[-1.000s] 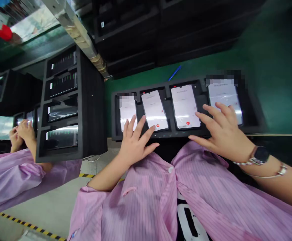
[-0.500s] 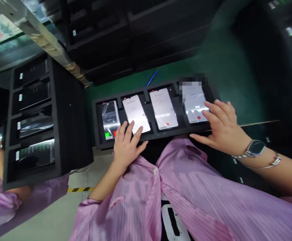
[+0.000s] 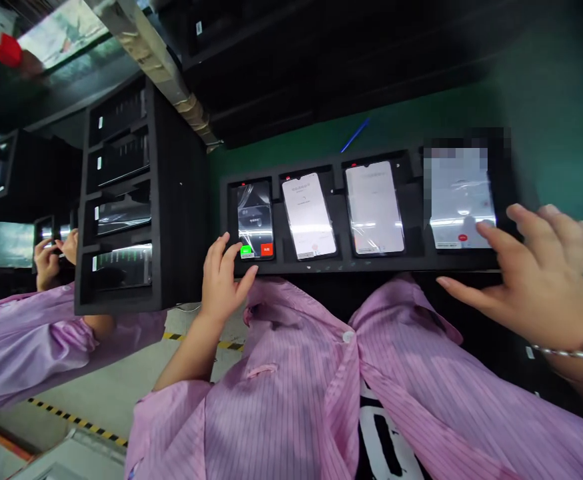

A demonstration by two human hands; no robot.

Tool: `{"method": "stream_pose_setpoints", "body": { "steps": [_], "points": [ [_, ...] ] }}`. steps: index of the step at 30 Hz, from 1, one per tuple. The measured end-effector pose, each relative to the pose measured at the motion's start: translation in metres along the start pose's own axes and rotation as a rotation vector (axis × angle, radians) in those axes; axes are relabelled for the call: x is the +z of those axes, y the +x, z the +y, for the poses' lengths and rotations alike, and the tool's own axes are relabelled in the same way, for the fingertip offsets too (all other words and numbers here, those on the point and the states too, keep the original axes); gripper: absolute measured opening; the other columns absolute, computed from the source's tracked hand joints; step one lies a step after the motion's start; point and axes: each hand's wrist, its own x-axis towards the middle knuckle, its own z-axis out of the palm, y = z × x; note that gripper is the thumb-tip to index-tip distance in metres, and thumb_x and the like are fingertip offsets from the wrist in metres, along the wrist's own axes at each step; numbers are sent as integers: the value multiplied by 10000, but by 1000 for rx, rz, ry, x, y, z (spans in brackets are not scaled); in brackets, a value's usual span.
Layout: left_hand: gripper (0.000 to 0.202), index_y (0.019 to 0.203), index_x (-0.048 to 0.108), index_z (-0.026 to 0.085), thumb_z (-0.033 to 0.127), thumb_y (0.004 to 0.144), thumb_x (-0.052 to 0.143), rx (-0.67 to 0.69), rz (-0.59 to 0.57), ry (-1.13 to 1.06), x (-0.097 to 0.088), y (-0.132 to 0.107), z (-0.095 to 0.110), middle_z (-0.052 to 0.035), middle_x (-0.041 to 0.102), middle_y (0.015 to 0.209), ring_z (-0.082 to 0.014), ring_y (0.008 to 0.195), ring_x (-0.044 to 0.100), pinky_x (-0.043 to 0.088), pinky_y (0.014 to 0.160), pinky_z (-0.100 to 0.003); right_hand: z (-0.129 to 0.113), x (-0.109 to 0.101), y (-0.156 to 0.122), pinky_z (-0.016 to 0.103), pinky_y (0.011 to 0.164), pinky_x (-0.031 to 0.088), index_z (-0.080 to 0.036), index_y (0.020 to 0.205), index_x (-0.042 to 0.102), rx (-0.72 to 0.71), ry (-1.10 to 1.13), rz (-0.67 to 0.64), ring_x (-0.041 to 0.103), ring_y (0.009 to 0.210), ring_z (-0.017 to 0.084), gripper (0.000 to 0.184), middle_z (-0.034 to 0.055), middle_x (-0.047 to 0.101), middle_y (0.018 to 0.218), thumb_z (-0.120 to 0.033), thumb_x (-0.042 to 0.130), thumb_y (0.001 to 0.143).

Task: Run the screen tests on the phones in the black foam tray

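A black foam tray (image 3: 321, 267) lies across the bench in front of me, holding a row of several smartphones in film. The leftmost phone (image 3: 255, 220) has a dark screen with green and red buttons. The two middle phones (image 3: 309, 217) (image 3: 374, 208) show white screens, and the rightmost phone (image 3: 459, 200) is white with a red dot. My left hand (image 3: 221, 280) is open, its fingertips at the lower left corner of the leftmost phone. My right hand (image 3: 536, 280) is open and holds nothing, with its fingers at the right edge of the rightmost phone.
A blue pen (image 3: 355, 135) lies on the green bench mat behind the tray. To the left stands a black foam rack (image 3: 121, 200) with phones in its slots. Beyond it, a co-worker's hands (image 3: 51, 260) in pink sleeves hold something small. Black stacked trays line the far side.
My left hand has moved left from the second phone to the leftmost one. My right hand has moved right, off the rightmost phone's lower face to its right edge.
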Motion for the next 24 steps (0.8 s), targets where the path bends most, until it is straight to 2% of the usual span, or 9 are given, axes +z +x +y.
{"method": "stream_pose_setpoints", "body": {
  "steps": [3, 7, 12, 14, 16, 18, 19, 21, 24],
  "points": [
    [470, 1385, 541, 181, 481, 1026, 587, -68, 36, -35, 13, -9, -4, -222, 537, 1533, -354, 1508, 454, 410, 1219, -589, -25, 4, 11, 741, 1219, 276, -317, 1692, 289, -69, 107, 45, 353, 1502, 472, 894, 191, 428, 1597, -809, 518, 981],
    [440, 1363, 553, 192, 482, 1033, 575, -96, 116, -43, 26, -16, -3, -216, 544, 1543, -348, 1528, 440, 394, 1231, -598, -53, 21, 24, 699, 1212, 338, -213, 1685, 281, -236, 190, 22, 349, 1507, 465, 846, 240, 419, 1584, -578, 643, 1013],
    [471, 1405, 533, 198, 486, 1034, 564, -77, 167, -26, 31, -17, -7, -213, 569, 1521, -336, 1517, 461, 406, 1224, -587, -71, 38, 30, 723, 1169, 372, -200, 1685, 231, -230, 130, 55, 359, 1501, 461, 867, 241, 408, 1600, -530, 663, 1009],
    [443, 1362, 580, 191, 491, 1038, 547, -71, 164, -5, 30, -17, -8, -214, 564, 1527, -347, 1516, 460, 409, 1217, -591, -76, 39, 31, 745, 1173, 345, -223, 1648, 315, -218, 117, 16, 332, 1516, 465, 776, 220, 357, 1640, -507, 663, 1015],
    [394, 1290, 643, 192, 479, 1041, 538, -64, 123, 33, 26, -16, -5, -209, 553, 1544, -361, 1515, 456, 398, 1218, -607, -79, 38, 32, 778, 1171, 310, -233, 1535, 488, -217, 69, -60, 317, 1517, 485, 580, 198, 323, 1663, -457, 654, 1026],
    [362, 1274, 665, 206, 453, 1028, 569, -45, 112, 82, 21, -12, 4, -198, 542, 1561, -372, 1515, 449, 336, 1244, -644, -77, 33, 33, 794, 1162, 305, -238, 1476, 555, -210, 77, -108, 308, 1517, 498, 481, 186, 306, 1673, -436, 626, 1043],
    [371, 1302, 653, 216, 442, 1012, 602, -20, 127, 96, 20, -8, 11, -193, 534, 1571, -376, 1520, 440, 296, 1258, -663, -74, 29, 34, 788, 1166, 314, -243, 1515, 522, -196, 116, -100, 301, 1521, 495, 518, 187, 308, 1670, -443, 619, 1047],
    [456, 1383, 607, 242, 431, 973, 671, 68, 162, 78, 19, 1, 28, -179, 493, 1611, -380, 1547, 394, 244, 1276, -677, -63, 18, 34, 758, 1196, 319, -259, 1645, 348, -145, 192, -38, 300, 1529, 473, 691, 189, 329, 1654, -452, 627, 1043],
    [538, 1429, 591, 277, 441, 936, 730, 216, 139, 9, 30, 17, 53, -152, 435, 1661, -392, 1587, 311, 264, 1276, -655, -43, 2, 28, 711, 1251, 293, -288, 1714, 93, -69, 168, 48, 321, 1528, 441, 903, 178, 352, 1638, -393, 665, 1022]
  ]
}}
